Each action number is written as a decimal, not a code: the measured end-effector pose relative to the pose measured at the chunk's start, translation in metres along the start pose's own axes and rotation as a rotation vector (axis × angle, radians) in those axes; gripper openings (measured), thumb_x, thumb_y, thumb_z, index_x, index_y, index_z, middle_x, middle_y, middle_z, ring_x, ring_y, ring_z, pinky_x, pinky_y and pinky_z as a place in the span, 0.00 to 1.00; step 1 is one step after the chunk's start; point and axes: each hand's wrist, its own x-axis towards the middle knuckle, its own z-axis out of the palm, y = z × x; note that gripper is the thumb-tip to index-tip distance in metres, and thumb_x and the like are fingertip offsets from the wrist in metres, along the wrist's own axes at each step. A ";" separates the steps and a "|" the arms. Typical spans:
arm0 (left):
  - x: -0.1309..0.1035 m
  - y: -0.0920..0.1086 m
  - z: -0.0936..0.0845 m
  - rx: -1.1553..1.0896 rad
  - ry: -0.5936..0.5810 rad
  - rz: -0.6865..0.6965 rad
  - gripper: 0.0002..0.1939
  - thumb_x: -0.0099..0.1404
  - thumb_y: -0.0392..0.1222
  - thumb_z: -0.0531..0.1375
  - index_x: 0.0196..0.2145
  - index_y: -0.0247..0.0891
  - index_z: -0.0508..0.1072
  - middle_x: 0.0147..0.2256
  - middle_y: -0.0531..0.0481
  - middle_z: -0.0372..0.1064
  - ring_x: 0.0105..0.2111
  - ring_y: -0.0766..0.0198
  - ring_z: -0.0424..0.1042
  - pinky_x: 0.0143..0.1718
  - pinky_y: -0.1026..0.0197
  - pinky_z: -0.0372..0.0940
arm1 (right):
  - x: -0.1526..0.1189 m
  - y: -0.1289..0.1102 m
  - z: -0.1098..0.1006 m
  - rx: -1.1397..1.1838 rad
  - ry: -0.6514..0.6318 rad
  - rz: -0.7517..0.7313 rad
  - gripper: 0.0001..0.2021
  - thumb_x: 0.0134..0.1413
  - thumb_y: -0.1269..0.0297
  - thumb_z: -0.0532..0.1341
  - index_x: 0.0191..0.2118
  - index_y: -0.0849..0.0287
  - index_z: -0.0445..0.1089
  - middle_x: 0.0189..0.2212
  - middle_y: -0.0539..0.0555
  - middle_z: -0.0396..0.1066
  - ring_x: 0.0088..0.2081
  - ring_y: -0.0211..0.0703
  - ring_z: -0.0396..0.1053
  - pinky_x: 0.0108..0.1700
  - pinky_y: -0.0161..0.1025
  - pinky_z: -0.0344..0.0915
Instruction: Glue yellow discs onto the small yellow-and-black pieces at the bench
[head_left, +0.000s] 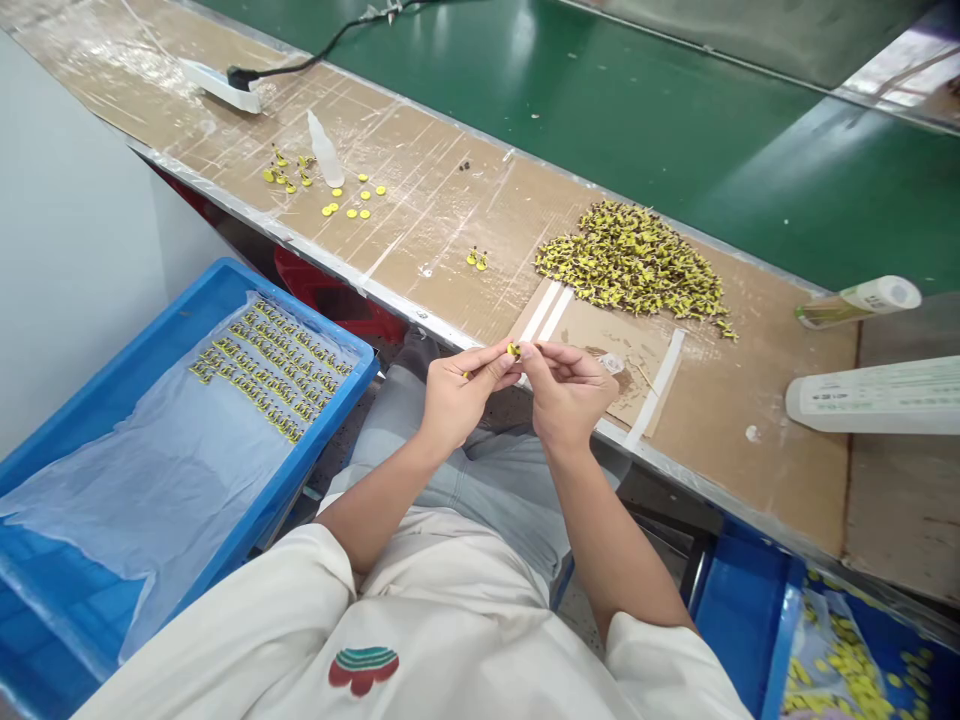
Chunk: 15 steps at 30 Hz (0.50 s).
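My left hand (459, 398) and my right hand (571, 393) meet in front of the table edge, fingertips pinched together. Between them is a small yellow-and-dark piece (514, 350), gripped by both; its finer shape is too small to make out. A bit of yellow also shows beneath the fingers of my left hand. Just beyond, a cardboard pad (577, 335) with white tape strips lies on the table. Behind it rises a big pile of small yellow-and-dark pieces (637, 262). Two finished-looking pieces (477, 259) stand on yellow discs left of the pile.
A white squeeze bottle (324, 150) stands among yellow discs (364, 214) and standing pieces (289, 172). A power strip (221, 86) lies behind. At left, a blue tray (225, 540) holds rows of pieces. Bottles (874, 395) lie right; a bin of yellow discs (844, 650) sits below.
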 end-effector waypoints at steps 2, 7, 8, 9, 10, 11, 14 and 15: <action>0.001 -0.001 -0.002 0.005 0.004 0.032 0.19 0.51 0.47 0.70 0.41 0.39 0.80 0.41 0.47 0.78 0.40 0.58 0.77 0.49 0.51 0.72 | 0.000 0.001 0.002 -0.017 -0.008 -0.012 0.11 0.43 0.58 0.71 0.30 0.60 0.74 0.28 0.52 0.76 0.29 0.38 0.74 0.34 0.36 0.73; 0.004 -0.003 -0.008 0.040 -0.003 0.071 0.17 0.55 0.46 0.68 0.43 0.40 0.80 0.41 0.48 0.77 0.39 0.60 0.77 0.48 0.52 0.73 | 0.001 0.006 0.007 -0.031 -0.021 -0.031 0.10 0.43 0.59 0.71 0.30 0.59 0.75 0.28 0.51 0.75 0.29 0.37 0.74 0.34 0.34 0.73; 0.005 -0.003 -0.009 0.043 -0.003 0.069 0.17 0.55 0.46 0.68 0.43 0.40 0.80 0.40 0.48 0.77 0.38 0.60 0.77 0.47 0.52 0.73 | 0.001 0.007 0.007 -0.019 -0.027 -0.025 0.10 0.43 0.59 0.71 0.31 0.59 0.75 0.28 0.51 0.75 0.29 0.37 0.74 0.34 0.34 0.73; 0.005 -0.003 -0.010 0.045 -0.003 0.067 0.17 0.55 0.46 0.68 0.43 0.40 0.80 0.40 0.48 0.77 0.38 0.60 0.77 0.47 0.52 0.73 | 0.001 0.008 0.008 -0.006 -0.031 -0.017 0.10 0.43 0.60 0.71 0.31 0.59 0.75 0.28 0.51 0.75 0.29 0.36 0.74 0.34 0.34 0.73; 0.005 -0.004 -0.010 0.046 0.000 0.068 0.17 0.55 0.47 0.68 0.43 0.40 0.80 0.41 0.48 0.77 0.38 0.60 0.77 0.47 0.52 0.73 | 0.002 0.010 0.008 0.004 -0.033 -0.012 0.10 0.42 0.60 0.71 0.31 0.59 0.75 0.28 0.51 0.75 0.29 0.36 0.74 0.34 0.34 0.73; 0.005 -0.004 -0.010 0.047 0.004 0.072 0.17 0.55 0.47 0.68 0.42 0.40 0.80 0.41 0.48 0.77 0.39 0.60 0.77 0.48 0.52 0.73 | 0.002 0.010 0.008 0.011 -0.033 -0.008 0.10 0.42 0.60 0.71 0.31 0.59 0.75 0.28 0.51 0.75 0.29 0.37 0.74 0.34 0.34 0.73; 0.006 -0.005 -0.010 0.051 0.019 0.088 0.18 0.54 0.48 0.68 0.42 0.40 0.80 0.43 0.48 0.76 0.41 0.60 0.77 0.49 0.53 0.72 | 0.002 0.013 0.009 0.016 -0.031 0.005 0.11 0.42 0.59 0.71 0.31 0.59 0.75 0.28 0.51 0.76 0.29 0.37 0.74 0.34 0.35 0.73; 0.006 -0.006 -0.010 0.053 0.022 0.088 0.18 0.54 0.48 0.68 0.43 0.40 0.80 0.44 0.49 0.76 0.41 0.60 0.77 0.49 0.53 0.72 | 0.002 0.013 0.010 0.018 -0.032 0.012 0.11 0.41 0.59 0.71 0.31 0.59 0.75 0.28 0.51 0.76 0.29 0.37 0.74 0.34 0.35 0.73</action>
